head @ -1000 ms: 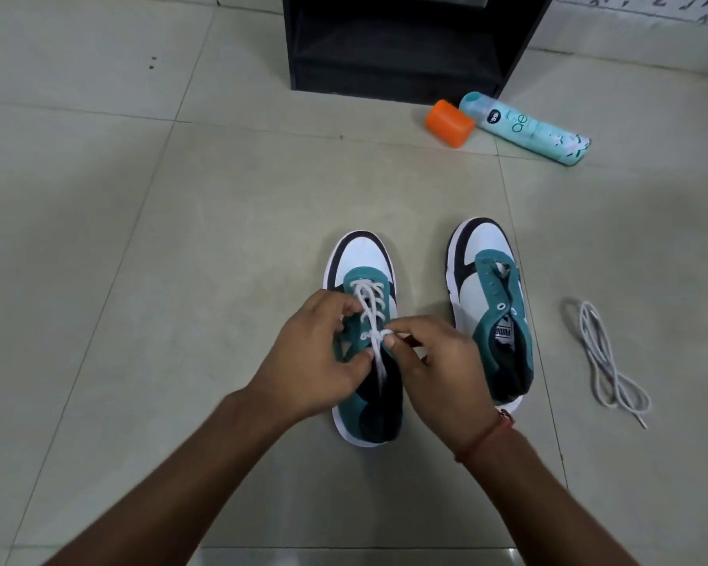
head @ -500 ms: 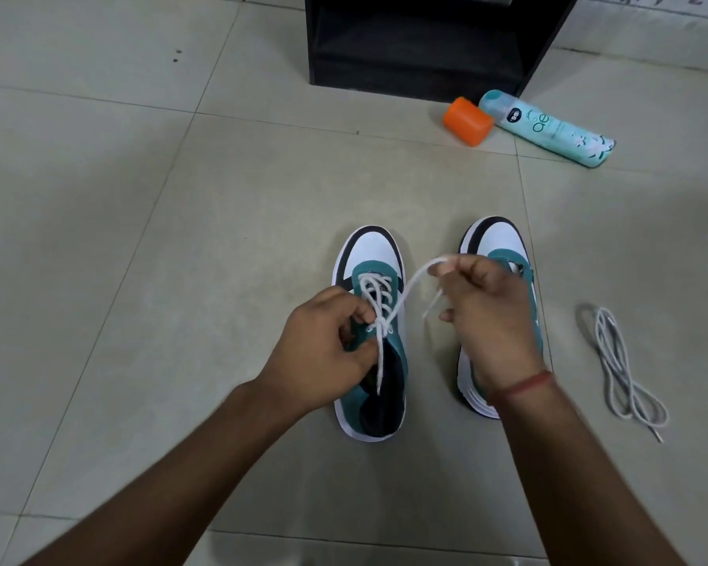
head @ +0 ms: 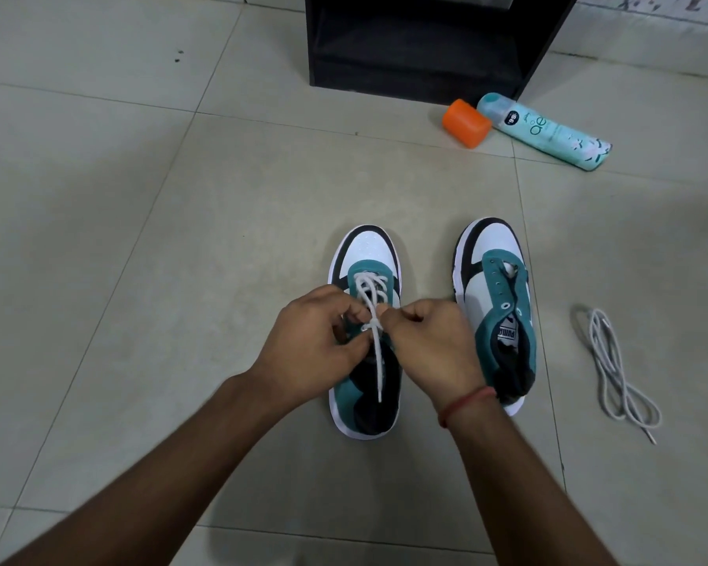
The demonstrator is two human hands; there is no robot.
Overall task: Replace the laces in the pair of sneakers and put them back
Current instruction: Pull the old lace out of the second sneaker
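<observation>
Two teal, white and black sneakers stand side by side on the floor, toes pointing away. The left sneaker (head: 366, 255) carries a white lace (head: 369, 298) threaded partway up its eyelets, one free end hanging down over the tongue. My left hand (head: 307, 353) pinches the sneaker's left eyelet flap and lace. My right hand (head: 434, 345) pinches the lace at the right side of the same shoe. The right sneaker (head: 493, 288) has no lace in its eyelets. A loose white lace (head: 614, 373) lies coiled on the floor to the right.
A black open shelf unit (head: 426, 42) stands at the back. In front of it lie an orange cap (head: 466, 123) and a teal spray can (head: 544, 132) on its side. Beige floor tiles (head: 140, 239) surround the shoes.
My right hand, which had pulled the lace up and out to the right over the right sneaker, has come back down to the left sneaker's eyelets. My left hand stayed on the shoe.
</observation>
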